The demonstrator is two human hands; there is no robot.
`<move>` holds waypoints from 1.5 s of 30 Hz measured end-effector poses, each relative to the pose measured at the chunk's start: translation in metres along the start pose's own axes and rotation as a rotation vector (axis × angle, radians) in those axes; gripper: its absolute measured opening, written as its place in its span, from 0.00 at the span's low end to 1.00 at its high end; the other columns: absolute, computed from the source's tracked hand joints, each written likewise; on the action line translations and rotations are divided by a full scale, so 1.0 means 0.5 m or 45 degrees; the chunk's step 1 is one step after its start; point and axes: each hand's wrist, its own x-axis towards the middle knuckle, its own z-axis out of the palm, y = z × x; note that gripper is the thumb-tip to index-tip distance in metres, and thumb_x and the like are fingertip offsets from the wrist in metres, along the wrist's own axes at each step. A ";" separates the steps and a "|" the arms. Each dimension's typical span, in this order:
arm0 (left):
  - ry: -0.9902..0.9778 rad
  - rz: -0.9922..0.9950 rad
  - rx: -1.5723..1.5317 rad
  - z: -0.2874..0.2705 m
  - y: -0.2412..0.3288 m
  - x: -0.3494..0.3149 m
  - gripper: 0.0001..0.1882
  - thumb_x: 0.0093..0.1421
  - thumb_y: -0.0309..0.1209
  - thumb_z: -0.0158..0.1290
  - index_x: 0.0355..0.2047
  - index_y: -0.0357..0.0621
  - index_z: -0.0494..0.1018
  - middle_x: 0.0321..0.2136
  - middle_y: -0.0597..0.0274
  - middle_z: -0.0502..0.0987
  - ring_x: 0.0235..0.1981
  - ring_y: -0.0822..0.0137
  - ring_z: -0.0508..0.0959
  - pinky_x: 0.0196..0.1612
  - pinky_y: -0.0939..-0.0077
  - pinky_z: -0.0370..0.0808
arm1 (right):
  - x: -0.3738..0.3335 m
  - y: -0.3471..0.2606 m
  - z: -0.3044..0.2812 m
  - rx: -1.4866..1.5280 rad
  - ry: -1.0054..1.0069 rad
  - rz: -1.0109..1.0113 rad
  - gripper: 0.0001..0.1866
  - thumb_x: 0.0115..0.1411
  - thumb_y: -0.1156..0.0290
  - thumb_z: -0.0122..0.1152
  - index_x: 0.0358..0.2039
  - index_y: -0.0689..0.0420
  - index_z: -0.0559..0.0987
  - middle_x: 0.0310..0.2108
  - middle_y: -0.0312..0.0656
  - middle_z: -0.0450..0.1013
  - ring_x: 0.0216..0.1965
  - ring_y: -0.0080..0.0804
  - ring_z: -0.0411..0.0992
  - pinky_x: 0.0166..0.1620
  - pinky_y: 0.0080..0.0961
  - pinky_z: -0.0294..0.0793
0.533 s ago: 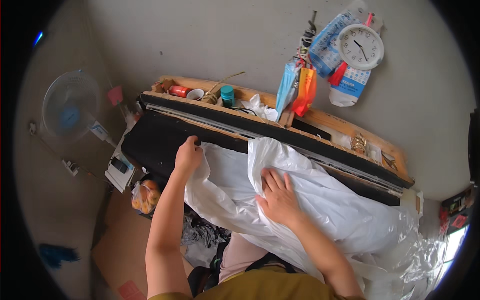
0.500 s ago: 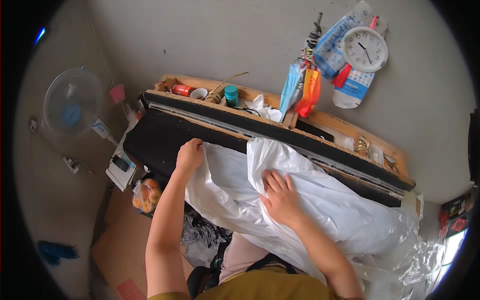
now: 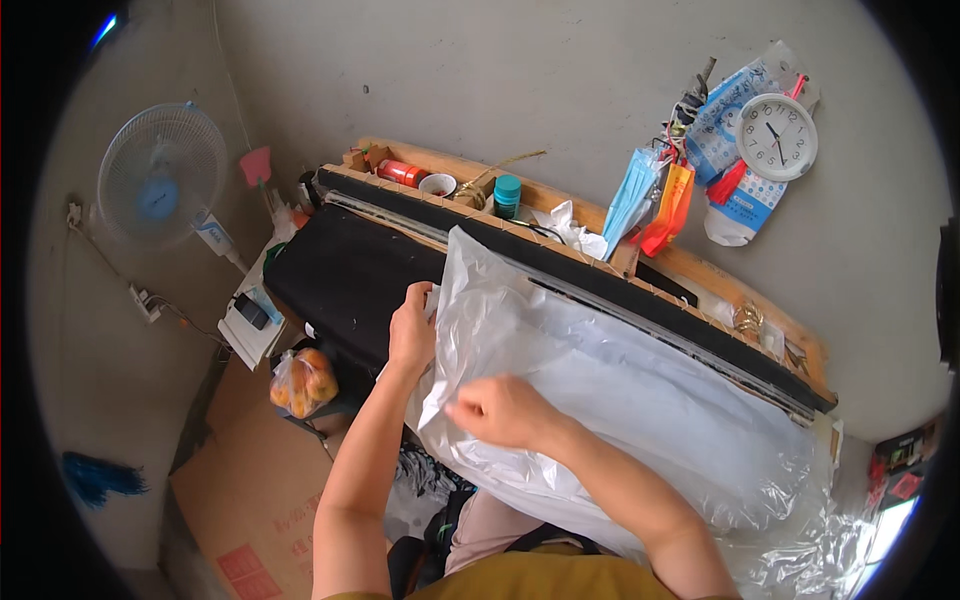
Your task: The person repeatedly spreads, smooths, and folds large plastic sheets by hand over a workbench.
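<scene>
Two bare hands at the left end of a translucent white plastic sheet.
The left hand has its fingers closed on the sheet's left edge; the right hand, just to the right and nearer, curls its fingers inward over the plastic, though whether they grip any of it I cannot tell. The sheet spreads crumpled to the right across a long black cloth-covered surface, which lies bare at the left. Along the far side runs a wooden tray holding a red cylinder, a white cup and a teal-lidded jar. To the left are a bag of orange fruit and, farther off, a fan; a round clock hangs far right.
</scene>
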 end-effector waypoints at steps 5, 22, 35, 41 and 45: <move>-0.016 -0.181 -0.489 -0.010 -0.010 0.018 0.08 0.52 0.25 0.51 0.34 0.37 0.74 0.24 0.60 0.76 0.27 0.78 0.72 0.31 0.81 0.69 | 0.082 0.030 0.026 -0.795 1.106 -0.093 0.27 0.50 0.58 0.57 0.50 0.52 0.69 0.60 0.48 0.52 0.61 0.42 0.50 0.57 0.52 0.50; 0.020 -0.119 -0.937 -0.024 -0.030 0.020 0.10 0.58 0.34 0.52 0.25 0.40 0.73 0.19 0.74 0.70 0.22 0.82 0.64 0.25 0.84 0.62 | 0.067 0.008 0.091 -0.824 0.761 -0.026 0.32 0.55 0.46 0.48 0.58 0.44 0.61 0.62 0.44 0.47 0.63 0.42 0.43 0.54 0.69 0.40; 0.172 -0.086 -0.569 -0.040 -0.085 0.011 0.09 0.60 0.32 0.46 0.24 0.45 0.69 0.18 0.79 0.61 0.21 0.84 0.58 0.22 0.85 0.54 | -0.492 0.078 -0.083 0.324 0.497 0.143 0.15 0.60 0.63 0.50 0.40 0.61 0.75 0.42 0.47 0.72 0.43 0.39 0.70 0.45 0.24 0.69; 0.000 -0.158 -0.339 -0.068 -0.221 0.138 0.19 0.63 0.38 0.41 0.47 0.36 0.66 0.39 0.60 0.71 0.41 0.69 0.69 0.48 0.76 0.63 | -0.832 0.315 0.229 -0.854 1.353 1.510 0.26 0.55 0.56 0.54 0.51 0.55 0.66 0.58 0.49 0.56 0.59 0.48 0.53 0.54 0.58 0.52; 0.176 0.118 0.568 -0.157 -0.350 0.193 0.23 0.65 0.42 0.34 0.49 0.35 0.63 0.45 0.47 0.72 0.44 0.56 0.72 0.47 0.66 0.66 | -0.776 0.192 0.263 -0.465 1.297 1.310 0.32 0.53 0.52 0.54 0.56 0.51 0.61 0.62 0.47 0.47 0.63 0.51 0.42 0.52 0.72 0.40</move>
